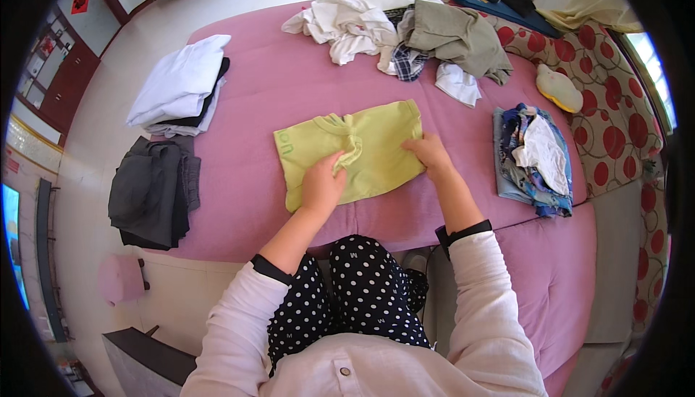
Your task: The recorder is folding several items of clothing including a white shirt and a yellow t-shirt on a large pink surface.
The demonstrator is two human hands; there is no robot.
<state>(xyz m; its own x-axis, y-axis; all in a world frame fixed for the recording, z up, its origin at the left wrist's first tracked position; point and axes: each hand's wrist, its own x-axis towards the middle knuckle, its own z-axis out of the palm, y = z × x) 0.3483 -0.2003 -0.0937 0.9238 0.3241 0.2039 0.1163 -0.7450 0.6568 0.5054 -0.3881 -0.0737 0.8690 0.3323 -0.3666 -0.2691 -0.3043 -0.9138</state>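
Observation:
A yellow-green knit garment (380,150), partly folded, lies on the pink sofa cushion (244,174) in front of my knees. Green lettering marks its left end, and a ribbed neckband shows near the middle. My left hand (324,180) pinches the fabric by that band between thumb and fingers. At the garment's right edge, my right hand (430,152) grips the cloth, thumb on top and fingers partly hidden. Both arms reach forward over my lap.
Folded white clothes (176,79) and dark grey trousers (146,185) are stacked at left. Loose garments, including khaki cloth (456,33), heap at the back. A blue patterned pile (537,163) sits right, near a plush toy (559,87) and the dotted backrest (613,120).

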